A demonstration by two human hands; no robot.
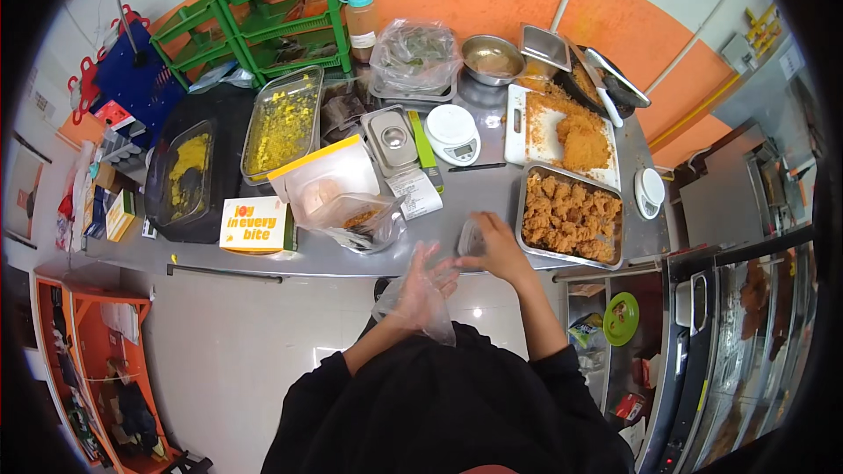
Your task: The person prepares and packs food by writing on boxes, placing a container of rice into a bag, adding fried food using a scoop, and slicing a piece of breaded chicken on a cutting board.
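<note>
My left hand [421, 289] is inside a loose clear plastic glove [435, 324], its fingers spread and nothing in its palm. Bare, my right hand [498, 249] hovers at the table's front edge with thumb and fingers apart. Its thumb is close to the left fingertips. Between its thumb and forefinger shows a small clear plastic tub [469, 238]; whether the hand grips it I cannot tell. Just right of that hand, a metal tray [523, 237] holds fried, breaded pieces [570, 217]. An open clear bag [369, 224] with dark and orange food stands left, against an open cardboard box [329, 174].
A printed receipt [415, 194], a white digital scale [453, 131] and a crumb-covered cutting board [516, 145] lie behind. A knife [602, 89] rests on a black bowl. Trays of yellow food [280, 125] and a closed printed box [257, 224] stand left.
</note>
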